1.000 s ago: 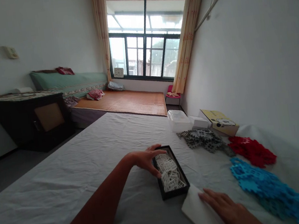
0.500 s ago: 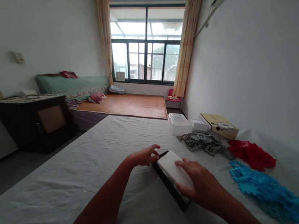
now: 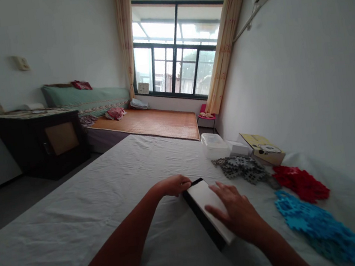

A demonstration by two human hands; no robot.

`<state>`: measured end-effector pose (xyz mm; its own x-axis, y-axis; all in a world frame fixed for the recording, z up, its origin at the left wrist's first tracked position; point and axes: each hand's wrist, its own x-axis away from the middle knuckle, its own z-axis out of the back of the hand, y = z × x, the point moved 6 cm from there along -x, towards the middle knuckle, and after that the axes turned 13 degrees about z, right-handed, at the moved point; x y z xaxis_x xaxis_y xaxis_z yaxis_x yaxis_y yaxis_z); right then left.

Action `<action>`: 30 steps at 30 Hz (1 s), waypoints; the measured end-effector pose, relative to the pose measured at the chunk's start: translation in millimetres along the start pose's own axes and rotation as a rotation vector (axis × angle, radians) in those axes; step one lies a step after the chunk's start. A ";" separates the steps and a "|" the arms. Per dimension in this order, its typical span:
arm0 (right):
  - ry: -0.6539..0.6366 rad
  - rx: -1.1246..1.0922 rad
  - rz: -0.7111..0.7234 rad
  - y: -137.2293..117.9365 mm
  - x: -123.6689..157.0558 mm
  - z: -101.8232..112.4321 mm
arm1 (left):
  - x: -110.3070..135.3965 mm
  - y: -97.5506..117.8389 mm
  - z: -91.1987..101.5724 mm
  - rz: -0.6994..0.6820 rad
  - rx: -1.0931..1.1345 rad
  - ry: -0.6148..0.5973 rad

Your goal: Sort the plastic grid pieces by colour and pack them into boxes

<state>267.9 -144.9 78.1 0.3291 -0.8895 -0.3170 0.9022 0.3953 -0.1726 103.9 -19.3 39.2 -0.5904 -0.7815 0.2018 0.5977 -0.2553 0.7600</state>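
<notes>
settled flatter, white rectangular lid [image 3: 201, 195] covers black oblong box [image 3: 204, 219], lower centre (full seating unclear); left hand [image 3: 176, 186] pinches box, right hand [image 3: 234, 209] spread.

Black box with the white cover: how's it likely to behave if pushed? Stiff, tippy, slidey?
Probably stiff: the black box has straight, crisp edges. Unlikely to roll or tip, since it's long, low and flat-sided. The white cover might shift separately: black shows past its far end, so it may not be fully seated.
</notes>
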 end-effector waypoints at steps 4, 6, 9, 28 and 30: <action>0.021 -0.247 -0.100 39.7 32.1 17.7 | -0.7 0.1 -5.2 0.010 -0.080 -0.104; -0.038 -0.344 -0.157 45.7 55.8 4.2 | -1.9 -0.9 -4.6 0.036 -0.096 -0.112; -0.053 -0.409 -0.210 35.3 79.3 -28.3 | -2.8 -1.7 -6.5 0.071 -0.092 -0.158; 0.496 -0.131 -0.601 162.9 233.5 108.6 | -18.9 -7.3 -13.7 0.144 0.186 -0.181; 0.529 -0.022 -0.686 199.2 267.8 124.2 | -21.4 -7.0 -15.4 0.141 0.176 -0.167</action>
<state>570.3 -332.8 74.6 -0.4637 -0.7119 -0.5274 0.8465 -0.1802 -0.5010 120.8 -9.5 20.1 -0.5978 -0.6939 0.4014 0.5857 -0.0362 0.8097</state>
